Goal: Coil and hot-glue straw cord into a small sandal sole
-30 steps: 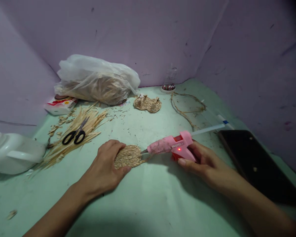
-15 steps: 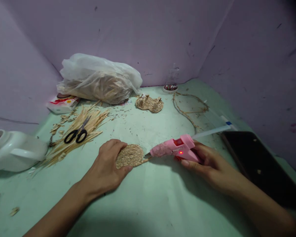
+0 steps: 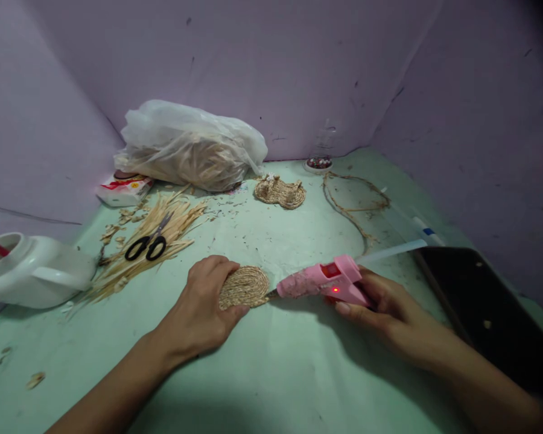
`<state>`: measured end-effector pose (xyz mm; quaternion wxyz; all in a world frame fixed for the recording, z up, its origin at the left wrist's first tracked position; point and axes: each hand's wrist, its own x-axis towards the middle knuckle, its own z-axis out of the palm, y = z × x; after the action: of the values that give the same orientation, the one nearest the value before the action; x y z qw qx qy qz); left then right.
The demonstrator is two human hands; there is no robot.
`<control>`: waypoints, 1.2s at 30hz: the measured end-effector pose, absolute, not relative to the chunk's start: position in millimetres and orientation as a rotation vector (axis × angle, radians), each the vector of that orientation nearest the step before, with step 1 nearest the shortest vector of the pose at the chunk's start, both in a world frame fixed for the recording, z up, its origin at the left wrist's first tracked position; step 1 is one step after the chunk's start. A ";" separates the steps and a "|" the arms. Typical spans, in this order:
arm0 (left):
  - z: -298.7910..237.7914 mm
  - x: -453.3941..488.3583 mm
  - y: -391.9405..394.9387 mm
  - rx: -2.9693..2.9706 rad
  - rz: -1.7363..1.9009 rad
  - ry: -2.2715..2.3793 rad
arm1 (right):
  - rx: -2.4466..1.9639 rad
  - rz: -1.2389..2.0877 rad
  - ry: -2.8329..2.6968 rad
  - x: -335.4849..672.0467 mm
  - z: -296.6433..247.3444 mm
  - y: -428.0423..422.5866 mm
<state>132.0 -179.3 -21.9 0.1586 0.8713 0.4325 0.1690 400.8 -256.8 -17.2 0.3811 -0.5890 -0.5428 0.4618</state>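
My left hand point(image 3: 210, 298) grips the left side of a flat oval coil of braided straw point(image 3: 247, 286) on the table, fingers over the far edge and thumb along the near edge. The fingers hide the coil's left end. My right hand point(image 3: 384, 307) is closed round the handle of a pink glue gun point(image 3: 319, 280) with a lit red light. Its metal nozzle touches or nearly touches the coil's right edge; I cannot tell which. A translucent glue stick point(image 3: 393, 249) juts from the gun's rear.
Black-handled scissors point(image 3: 151, 241) lie on straw strips point(image 3: 181, 223) at left, near a white jug point(image 3: 40, 271). Behind are a stuffed plastic bag point(image 3: 194, 144), a tissue pack point(image 3: 125, 190), a finished-looking woven piece point(image 3: 280, 193) and a looped cord point(image 3: 344, 211). A dark phone point(image 3: 489, 307) lies at right.
The glue gun's nozzle has dropped slightly to the coil's lower right edge, where a loose braid end stuck out before. The whole view has shifted a little; both grips stay the same.
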 end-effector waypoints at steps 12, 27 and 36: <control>-20.4 133.2 -180.8 2.482 0.489 1.234 | -1.480 1.184 -1.412 399.3 -14.4 -257.1; -20.8 131.6 -180.6 2.477 0.467 1.231 | -1.480 1.145 -1.448 403.3 -17.5 -255.9; -21.2 132.5 -179.7 2.479 0.464 1.240 | -1.478 1.108 -1.442 405.7 -18.9 -255.8</control>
<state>132.5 -179.7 -21.2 0.1651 0.8700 0.4352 0.1627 405.7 -255.8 -18.9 0.3888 -0.5810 -0.5670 0.4355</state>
